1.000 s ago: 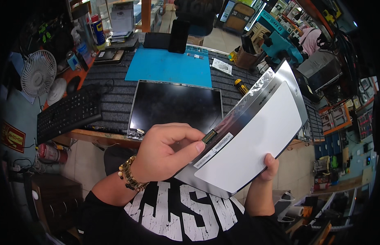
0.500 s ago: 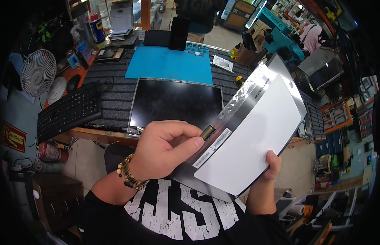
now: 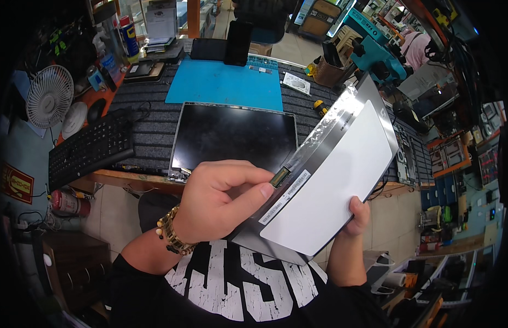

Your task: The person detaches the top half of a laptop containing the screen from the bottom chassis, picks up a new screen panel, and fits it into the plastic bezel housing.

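Note:
I hold a thin screen panel (image 3: 328,175) tilted up, its silver back with a white sheet and barcode labels facing me and a clear film strip along one long edge. My left hand (image 3: 221,202) pinches at that edge, thumb and forefinger at a small connector (image 3: 279,176). My right hand (image 3: 356,216) grips the opposite edge, thumb on the white back, other fingers hidden behind the panel. Beyond it, a dark laptop screen in a thin frame (image 3: 232,136) lies on the grey ribbed bench mat (image 3: 134,93).
A blue mat (image 3: 221,79) with propped dark phones (image 3: 237,44) lies behind. A black keyboard (image 3: 90,147), fan (image 3: 49,95) and bottles are at the left; a yellow screwdriver (image 3: 320,107), small white package (image 3: 296,83) and teal tool (image 3: 377,57) at the right. A person in pink (image 3: 413,52) is farther back.
The panel and my right hand have shifted a little up and leftward, exposing more of the bench at the right. My left hand stays pinched by the connector.

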A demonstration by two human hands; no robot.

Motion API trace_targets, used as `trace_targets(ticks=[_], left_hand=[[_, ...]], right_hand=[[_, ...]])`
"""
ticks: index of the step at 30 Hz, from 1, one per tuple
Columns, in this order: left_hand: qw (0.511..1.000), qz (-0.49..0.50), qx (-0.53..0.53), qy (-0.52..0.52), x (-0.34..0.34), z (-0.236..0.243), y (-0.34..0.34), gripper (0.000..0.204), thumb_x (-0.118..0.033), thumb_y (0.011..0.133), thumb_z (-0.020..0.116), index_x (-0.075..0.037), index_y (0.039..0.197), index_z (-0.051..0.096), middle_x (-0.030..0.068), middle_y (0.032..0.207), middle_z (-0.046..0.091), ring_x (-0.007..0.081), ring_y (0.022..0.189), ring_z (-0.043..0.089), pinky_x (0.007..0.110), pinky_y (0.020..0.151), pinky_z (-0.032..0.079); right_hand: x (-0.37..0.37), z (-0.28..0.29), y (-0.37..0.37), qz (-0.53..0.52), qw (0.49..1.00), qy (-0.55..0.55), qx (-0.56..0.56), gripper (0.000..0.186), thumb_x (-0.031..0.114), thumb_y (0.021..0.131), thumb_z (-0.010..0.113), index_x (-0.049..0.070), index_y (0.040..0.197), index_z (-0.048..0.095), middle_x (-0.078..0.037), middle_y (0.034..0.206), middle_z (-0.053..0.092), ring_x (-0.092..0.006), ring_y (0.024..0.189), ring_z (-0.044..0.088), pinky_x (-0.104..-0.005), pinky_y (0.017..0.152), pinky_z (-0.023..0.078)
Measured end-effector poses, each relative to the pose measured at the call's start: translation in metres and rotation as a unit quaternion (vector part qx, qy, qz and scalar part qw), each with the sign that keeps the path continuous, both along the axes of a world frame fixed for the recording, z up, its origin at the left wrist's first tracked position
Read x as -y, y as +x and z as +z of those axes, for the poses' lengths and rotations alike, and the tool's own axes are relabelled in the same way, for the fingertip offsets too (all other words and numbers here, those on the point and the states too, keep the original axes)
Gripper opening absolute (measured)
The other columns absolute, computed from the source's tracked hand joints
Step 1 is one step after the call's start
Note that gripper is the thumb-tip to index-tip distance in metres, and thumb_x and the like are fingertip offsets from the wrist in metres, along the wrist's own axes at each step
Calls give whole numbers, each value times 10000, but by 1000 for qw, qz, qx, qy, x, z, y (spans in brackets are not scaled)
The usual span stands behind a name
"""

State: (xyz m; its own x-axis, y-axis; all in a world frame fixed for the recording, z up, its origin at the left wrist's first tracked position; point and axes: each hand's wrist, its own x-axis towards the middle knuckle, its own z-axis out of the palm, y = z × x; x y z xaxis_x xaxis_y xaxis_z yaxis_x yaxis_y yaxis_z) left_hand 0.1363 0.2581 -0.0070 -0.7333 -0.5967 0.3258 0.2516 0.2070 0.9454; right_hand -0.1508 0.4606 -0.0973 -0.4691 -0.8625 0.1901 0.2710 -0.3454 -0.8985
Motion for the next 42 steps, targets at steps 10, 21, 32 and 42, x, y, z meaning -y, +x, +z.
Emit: trace_targets(ticks=[10, 21, 32, 42], left_hand=[[971, -159, 43, 172, -14, -37, 8, 265, -106, 1090, 618, 74, 1238, 744, 130, 1025, 785, 135, 856, 736, 277, 770, 600], [943, -93, 214, 237, -13, -149, 31, 424, -359, 1164, 540, 5, 1278, 725, 100, 1041, 784, 141, 825, 736, 286, 754, 607], [903, 90, 210, 364, 0, -144, 18, 595, -458, 1143, 531, 88, 1082, 761, 192, 934, 800, 241, 737, 794, 313, 603, 627], [906, 186, 180, 334, 7, -152, 64, 462, -274, 1073, 553, 152, 1016, 720, 273, 911, 782, 310, 733, 802, 338, 599, 637]], right_hand=[[-8, 8, -10, -40, 994, -46, 89, 847, 519, 1096, 472, -44, 1684, 235, -271, 1628, 466, -462, 1410, 558, -593, 1208, 448], [-24, 16, -50, -112, 989, -85, 53, 733, 553, 1177, 361, -22, 1631, 394, -177, 1560, 569, -304, 1362, 609, -429, 1162, 475], [-30, 27, -54, -54, 987, -122, 89, 681, 491, 1186, 383, -32, 1620, 415, -203, 1531, 595, -327, 1356, 622, -453, 1189, 458], [-128, 62, -132, -304, 928, -204, 64, 507, 342, 1152, 509, -47, 1472, 567, -173, 1435, 687, -306, 1240, 704, -447, 1079, 562]])
